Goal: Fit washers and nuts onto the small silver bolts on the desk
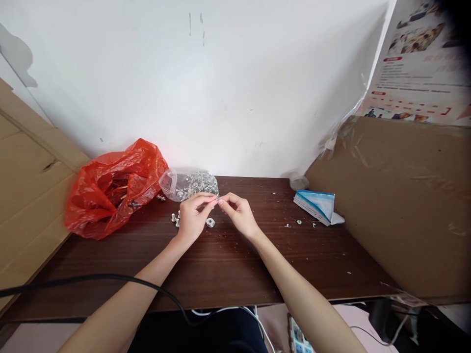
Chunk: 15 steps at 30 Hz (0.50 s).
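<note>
My left hand (193, 214) and my right hand (238, 212) meet fingertip to fingertip over the middle of the table. Both pinch a tiny silvery piece (217, 199) that is mostly covered by the fingers, so its kind does not show. Just below the fingers a round metal ring-like part (210, 222) lies on the wood. Several small pale metal studs (174, 217) stand to the left, partly behind my left hand. Behind the hands lies a clear plastic bag (198, 183) full of small shiny metal parts.
An open red plastic bag (117, 191) with dark reddish contents sits at the back left. A blue-and-white packet (315, 205) and a clear round container (298, 182) are at the right. Cardboard (401, 196) walls both sides. A black cable (99, 277) crosses my left forearm.
</note>
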{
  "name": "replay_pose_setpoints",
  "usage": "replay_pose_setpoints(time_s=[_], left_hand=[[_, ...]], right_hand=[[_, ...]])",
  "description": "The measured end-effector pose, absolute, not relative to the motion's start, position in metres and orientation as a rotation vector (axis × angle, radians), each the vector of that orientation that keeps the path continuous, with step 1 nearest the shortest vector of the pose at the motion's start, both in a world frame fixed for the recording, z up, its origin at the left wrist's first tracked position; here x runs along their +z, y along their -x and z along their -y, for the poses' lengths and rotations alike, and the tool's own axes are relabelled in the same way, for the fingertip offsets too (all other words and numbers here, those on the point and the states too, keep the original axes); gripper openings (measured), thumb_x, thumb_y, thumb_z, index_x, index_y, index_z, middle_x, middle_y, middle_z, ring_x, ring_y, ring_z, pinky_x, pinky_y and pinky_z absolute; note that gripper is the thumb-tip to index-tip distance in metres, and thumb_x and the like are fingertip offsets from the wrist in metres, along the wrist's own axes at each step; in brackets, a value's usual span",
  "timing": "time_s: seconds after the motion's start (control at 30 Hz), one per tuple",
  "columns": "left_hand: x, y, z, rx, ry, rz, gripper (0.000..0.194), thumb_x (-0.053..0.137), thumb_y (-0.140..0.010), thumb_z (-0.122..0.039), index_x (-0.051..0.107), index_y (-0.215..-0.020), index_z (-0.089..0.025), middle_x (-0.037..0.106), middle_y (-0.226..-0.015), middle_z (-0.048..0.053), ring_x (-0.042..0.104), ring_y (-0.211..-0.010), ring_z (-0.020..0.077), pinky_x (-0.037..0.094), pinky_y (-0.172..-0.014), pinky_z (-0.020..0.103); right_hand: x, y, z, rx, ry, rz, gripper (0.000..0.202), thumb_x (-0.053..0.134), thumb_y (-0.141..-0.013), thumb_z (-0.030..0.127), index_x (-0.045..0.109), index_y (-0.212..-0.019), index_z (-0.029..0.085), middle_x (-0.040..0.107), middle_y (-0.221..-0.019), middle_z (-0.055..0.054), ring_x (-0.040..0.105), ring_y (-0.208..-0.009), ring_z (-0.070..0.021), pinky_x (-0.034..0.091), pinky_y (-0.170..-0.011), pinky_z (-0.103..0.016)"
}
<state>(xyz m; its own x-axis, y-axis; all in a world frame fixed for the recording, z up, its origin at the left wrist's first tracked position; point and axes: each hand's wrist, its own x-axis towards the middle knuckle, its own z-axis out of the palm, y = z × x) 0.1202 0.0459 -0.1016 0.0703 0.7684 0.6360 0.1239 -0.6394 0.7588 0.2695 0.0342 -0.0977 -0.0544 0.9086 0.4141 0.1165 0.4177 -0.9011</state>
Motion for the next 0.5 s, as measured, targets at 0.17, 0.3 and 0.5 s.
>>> replay_pose_setpoints(time_s=[0.17,0.3,0.5], left_hand=[[-0.0997,-0.1188,-0.0457,1.602,-1.911,-0.945,0.011,0.067,-0.081,-0.025,0.075,-0.084,-0.017,0.073,-0.089,0.007,0.069,-0.080,0.0172,0.059,-0.072,0.031],[-0.0983,-0.1197,-0.0450,1.594,-1.876,-0.930,0.011,0.068,-0.079,-0.025,0.075,-0.082,-0.017,0.073,-0.090,0.007,0.069,-0.080,0.0176,0.059,-0.072,0.031],[-0.0935,-0.1204,-0.0477,1.542,-1.639,-0.814,0.013,0.075,-0.071,-0.026,0.072,-0.076,-0.014,0.073,-0.089,0.008,0.070,-0.081,0.0190,0.058,-0.073,0.032]], right_hand=[[-0.0989,-0.2695,-0.0337,0.754,0.988,1.513,0.023,0.063,-0.083,0.041,0.069,-0.074,0.022,0.057,-0.071,-0.002,0.048,-0.067,-0.0168,0.036,-0.063,-0.030],[-0.1014,-0.2685,-0.0354,0.992,0.917,1.420,0.027,0.063,-0.081,0.045,0.068,-0.074,0.020,0.057,-0.069,-0.001,0.048,-0.062,-0.0148,0.040,-0.061,-0.029],[-0.1003,-0.2680,-0.0365,1.308,0.779,1.255,0.025,0.070,-0.077,0.043,0.070,-0.073,0.018,0.058,-0.068,0.000,0.047,-0.060,-0.0115,0.038,-0.058,-0.027]])
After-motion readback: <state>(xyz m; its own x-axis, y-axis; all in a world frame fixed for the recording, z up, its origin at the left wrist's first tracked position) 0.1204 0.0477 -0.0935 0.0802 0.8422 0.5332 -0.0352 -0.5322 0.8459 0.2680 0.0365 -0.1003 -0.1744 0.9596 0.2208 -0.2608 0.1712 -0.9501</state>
